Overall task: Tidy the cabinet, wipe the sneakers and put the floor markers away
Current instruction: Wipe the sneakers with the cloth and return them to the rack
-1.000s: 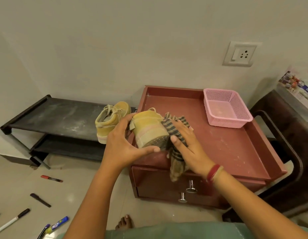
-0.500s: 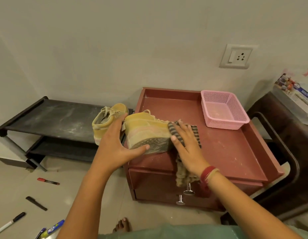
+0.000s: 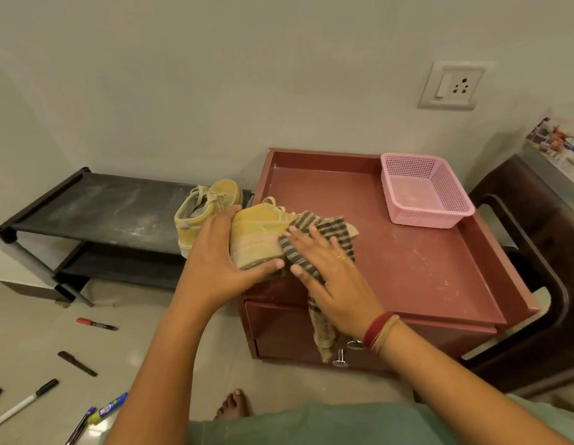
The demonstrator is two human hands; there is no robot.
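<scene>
My left hand (image 3: 215,268) grips the heel of a yellow sneaker (image 3: 258,234) lying on its side at the left front of the red cabinet top (image 3: 407,268). My right hand (image 3: 330,277) presses a striped cloth (image 3: 314,229) flat against the sneaker's toe end; the cloth's tail hangs over the drawer front. A second yellow sneaker (image 3: 208,203) stands on the black shoe rack (image 3: 102,210), just behind my left hand. Several markers lie on the floor at lower left, among them a red one (image 3: 96,324), a black one (image 3: 77,363) and a white one (image 3: 24,403).
A pink mesh basket (image 3: 424,191) sits at the back right of the cabinet top. A dark chair (image 3: 542,284) stands close on the right. Two metal drawer knobs (image 3: 340,359) stick out below the cloth. My bare foot (image 3: 234,404) is on the tiled floor.
The sneaker has been turned from sole-facing onto its side, and my right hand has slid the cloth up over its toe end.
</scene>
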